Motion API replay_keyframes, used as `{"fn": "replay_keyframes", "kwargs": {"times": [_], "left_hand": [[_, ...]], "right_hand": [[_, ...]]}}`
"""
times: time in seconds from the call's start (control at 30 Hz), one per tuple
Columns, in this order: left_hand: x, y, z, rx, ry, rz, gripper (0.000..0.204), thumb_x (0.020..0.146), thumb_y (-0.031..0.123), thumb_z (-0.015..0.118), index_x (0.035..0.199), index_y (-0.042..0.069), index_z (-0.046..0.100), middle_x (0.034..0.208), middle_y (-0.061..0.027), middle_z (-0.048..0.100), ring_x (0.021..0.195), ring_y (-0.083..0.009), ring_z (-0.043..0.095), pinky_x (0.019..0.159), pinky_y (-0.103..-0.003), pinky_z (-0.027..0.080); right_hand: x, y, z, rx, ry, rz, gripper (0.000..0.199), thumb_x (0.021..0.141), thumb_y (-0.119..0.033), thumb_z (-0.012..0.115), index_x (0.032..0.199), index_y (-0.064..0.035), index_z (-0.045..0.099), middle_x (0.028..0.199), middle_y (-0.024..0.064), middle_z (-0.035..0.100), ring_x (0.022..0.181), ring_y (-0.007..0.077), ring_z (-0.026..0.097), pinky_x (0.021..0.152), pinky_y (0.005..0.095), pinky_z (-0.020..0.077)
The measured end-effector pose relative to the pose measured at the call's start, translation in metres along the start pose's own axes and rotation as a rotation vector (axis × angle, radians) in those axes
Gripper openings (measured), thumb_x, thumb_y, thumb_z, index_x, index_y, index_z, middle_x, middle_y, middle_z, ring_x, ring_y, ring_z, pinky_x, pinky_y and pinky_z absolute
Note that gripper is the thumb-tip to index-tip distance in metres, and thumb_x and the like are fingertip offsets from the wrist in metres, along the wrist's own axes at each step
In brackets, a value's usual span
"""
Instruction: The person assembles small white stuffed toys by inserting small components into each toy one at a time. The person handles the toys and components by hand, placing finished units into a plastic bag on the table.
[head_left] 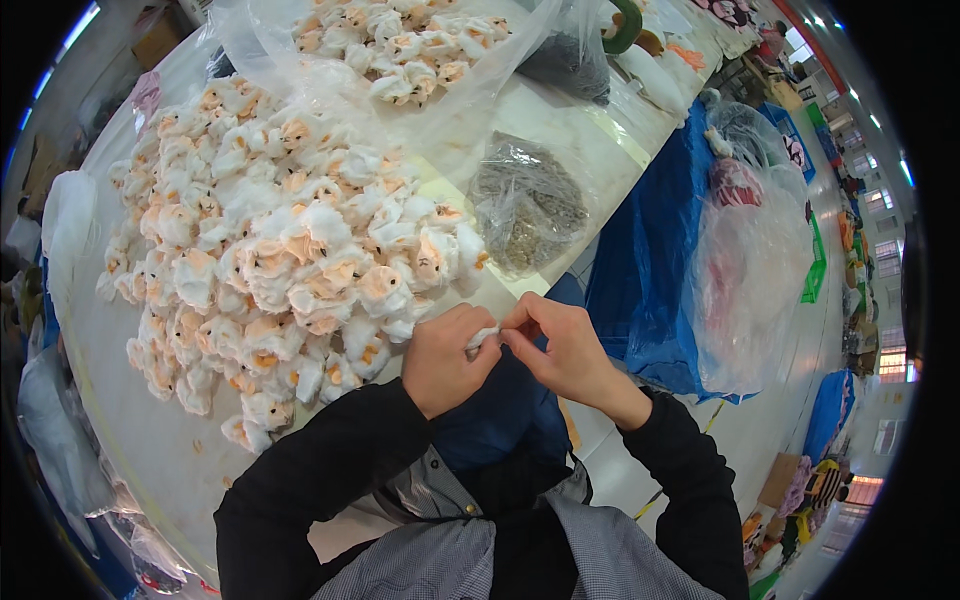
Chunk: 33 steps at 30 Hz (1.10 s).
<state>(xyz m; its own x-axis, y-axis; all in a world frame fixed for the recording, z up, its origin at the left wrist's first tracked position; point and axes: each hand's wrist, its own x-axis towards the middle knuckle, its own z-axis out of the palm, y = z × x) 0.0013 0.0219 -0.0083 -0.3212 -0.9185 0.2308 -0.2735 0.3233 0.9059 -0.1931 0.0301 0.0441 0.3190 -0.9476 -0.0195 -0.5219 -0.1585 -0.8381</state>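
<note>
At the table's near edge, above my lap, both hands are drawn close together. My left hand (446, 358) is closed around a small white fluffy piece (482, 340), mostly hidden by the fingers. The thumb and forefinger of my right hand (566, 352) pinch at its right end; whether they hold anything finer there is too small to tell. Just left of my hands spreads a large heap of small white-and-peach plush pieces (300, 240) with dark spots and orange bits.
Beyond my hands, a clear bag of brownish pellets (530, 205) lies on the white table (120, 390). More plush pieces (400, 45) and a dark-filled bag (568, 68) are farther back. Right of the table stands a blue-lined container (640, 270) with a large clear plastic bag (750, 280).
</note>
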Motion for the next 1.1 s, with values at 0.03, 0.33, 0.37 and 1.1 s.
{"fn": "replay_keyframes", "kwargs": {"times": [0.03, 0.33, 0.37, 1.1], "left_hand": [[0.001, 0.0, 0.0, 0.007, 0.001, 0.014, 0.01, 0.085, 0.009, 0.071, 0.093, 0.004, 0.068, 0.084, -0.0147, 0.065, 0.073, -0.0369, 0.066, 0.063, -0.044, 0.052], [0.001, -0.002, 0.001, 0.02, 0.02, 0.032, 0.011, 0.084, 0.008, 0.073, 0.093, 0.001, 0.071, 0.082, -0.015, 0.066, 0.066, -0.0342, 0.065, 0.057, -0.04, 0.049], [0.001, -0.002, 0.001, 0.018, 0.014, 0.026, 0.012, 0.084, 0.008, 0.072, 0.093, 0.001, 0.071, 0.082, -0.015, 0.066, 0.066, -0.0342, 0.065, 0.057, -0.04, 0.049], [-0.002, -0.002, -0.003, -0.118, -0.012, -0.042, 0.015, 0.09, 0.012, 0.071, 0.101, 0.002, 0.069, 0.092, -0.0182, 0.068, 0.082, -0.0395, 0.069, 0.07, -0.044, 0.055]], "right_hand": [[0.0, 0.0, -0.001, 0.015, -0.007, 0.007, 0.008, 0.095, -0.003, 0.073, 0.096, 0.0011, 0.066, 0.083, 0.0089, 0.071, 0.074, 0.0168, 0.071, 0.069, 0.0301, 0.0555], [0.005, -0.001, -0.003, 0.04, -0.089, 0.072, 0.009, 0.097, -0.004, 0.072, 0.098, 0.0014, 0.065, 0.084, 0.0083, 0.071, 0.075, 0.0163, 0.071, 0.071, 0.0299, 0.0566], [0.004, 0.0, -0.002, 0.033, -0.098, 0.08, 0.009, 0.097, -0.004, 0.072, 0.099, 0.0015, 0.064, 0.085, 0.0083, 0.071, 0.075, 0.0163, 0.071, 0.072, 0.0298, 0.0568], [0.007, -0.001, -0.006, 0.189, -0.089, 0.129, 0.012, 0.1, -0.007, 0.071, 0.102, 0.002, 0.064, 0.086, 0.0101, 0.073, 0.072, 0.0159, 0.068, 0.068, 0.0299, 0.0553]]}}
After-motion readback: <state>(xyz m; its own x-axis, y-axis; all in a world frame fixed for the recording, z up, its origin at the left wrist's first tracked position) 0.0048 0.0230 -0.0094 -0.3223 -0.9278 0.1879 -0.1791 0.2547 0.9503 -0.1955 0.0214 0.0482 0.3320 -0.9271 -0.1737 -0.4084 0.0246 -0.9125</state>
